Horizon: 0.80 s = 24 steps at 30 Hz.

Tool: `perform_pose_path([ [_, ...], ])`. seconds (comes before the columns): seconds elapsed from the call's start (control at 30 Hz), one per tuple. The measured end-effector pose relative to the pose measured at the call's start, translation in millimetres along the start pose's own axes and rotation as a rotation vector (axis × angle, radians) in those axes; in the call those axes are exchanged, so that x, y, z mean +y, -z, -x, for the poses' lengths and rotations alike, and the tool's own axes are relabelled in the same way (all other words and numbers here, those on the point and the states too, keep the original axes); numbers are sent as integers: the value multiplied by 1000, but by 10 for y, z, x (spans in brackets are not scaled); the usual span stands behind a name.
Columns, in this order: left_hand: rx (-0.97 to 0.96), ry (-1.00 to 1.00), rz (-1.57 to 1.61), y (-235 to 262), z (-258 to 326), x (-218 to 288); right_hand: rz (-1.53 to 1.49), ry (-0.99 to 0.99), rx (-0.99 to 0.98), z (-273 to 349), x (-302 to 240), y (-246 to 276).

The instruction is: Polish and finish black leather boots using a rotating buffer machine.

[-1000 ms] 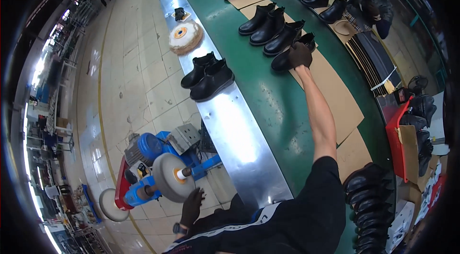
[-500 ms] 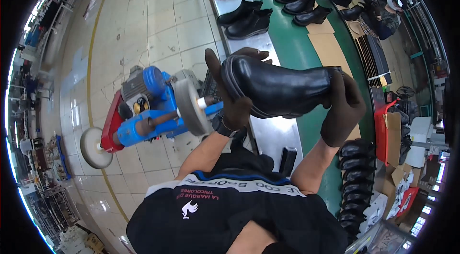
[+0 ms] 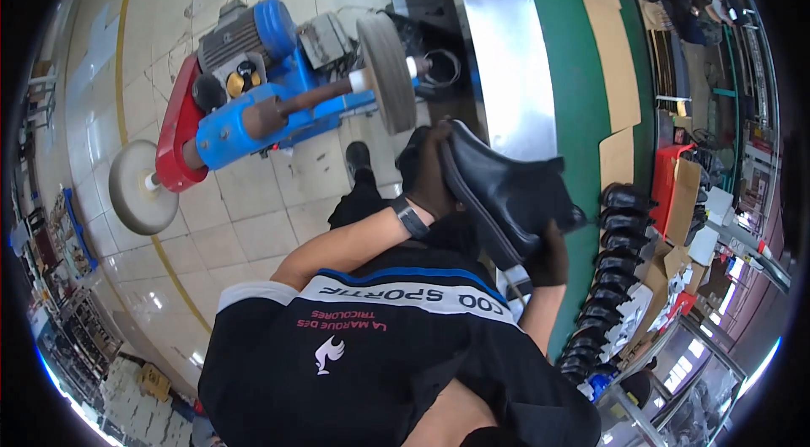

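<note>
Presently in a two-handed grip: black boot (image 3: 498, 181), near a grey wheel (image 3: 386, 76)

Held up in front of the body, by the near end of the steel table (image 3: 510, 59). Gripped at the toe end by the dark-gloved left hand (image 3: 432, 175); gripped at the back, around the partly hidden heel, by the right hand (image 3: 548, 258), gloved alike.

Chief risk, by judgement: a snag of the left glove on the wheel, from too long a reach with the knuckles leading. Impossible to tell from this view a turning wheel from a resting one, or to gauge the true gap; safer to treat as turning. Next in line: a scuffed toe, from a careless bump against the wheel's rim. Also possible: a slip out of the gloves, owing to smooth, shiny leather, then a scrape against the table's edge on the way down.

Pointing toe-first to the upper left, away from the body and roughly toward the wheel. Running, along the long axis, from upper left at the toe to lower right at the heel. Tipped over rather than upright, with sole turned to the lower left and shaft toward the green bench (image 3: 574, 67) on the right.
</note>
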<state>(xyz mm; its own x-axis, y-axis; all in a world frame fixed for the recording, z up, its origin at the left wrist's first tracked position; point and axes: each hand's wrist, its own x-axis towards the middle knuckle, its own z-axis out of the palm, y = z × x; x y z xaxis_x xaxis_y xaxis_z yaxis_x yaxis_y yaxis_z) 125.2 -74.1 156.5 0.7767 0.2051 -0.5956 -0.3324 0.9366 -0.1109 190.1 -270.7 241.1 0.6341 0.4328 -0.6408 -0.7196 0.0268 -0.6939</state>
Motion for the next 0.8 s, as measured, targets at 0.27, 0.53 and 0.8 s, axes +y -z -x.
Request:
perform_pose_path([
  [0.27, 64, 24, 64, 712, 84, 481, -85, -517, -89, -276, 591, -362],
  [0.53, 154, 92, 50, 896, -409, 774, -131, -548, -117, -832, 942, -639],
  [0.8, 374, 115, -202, 1341, -976, 1147, -292, -643, -228, -1314, 1439, -792],
])
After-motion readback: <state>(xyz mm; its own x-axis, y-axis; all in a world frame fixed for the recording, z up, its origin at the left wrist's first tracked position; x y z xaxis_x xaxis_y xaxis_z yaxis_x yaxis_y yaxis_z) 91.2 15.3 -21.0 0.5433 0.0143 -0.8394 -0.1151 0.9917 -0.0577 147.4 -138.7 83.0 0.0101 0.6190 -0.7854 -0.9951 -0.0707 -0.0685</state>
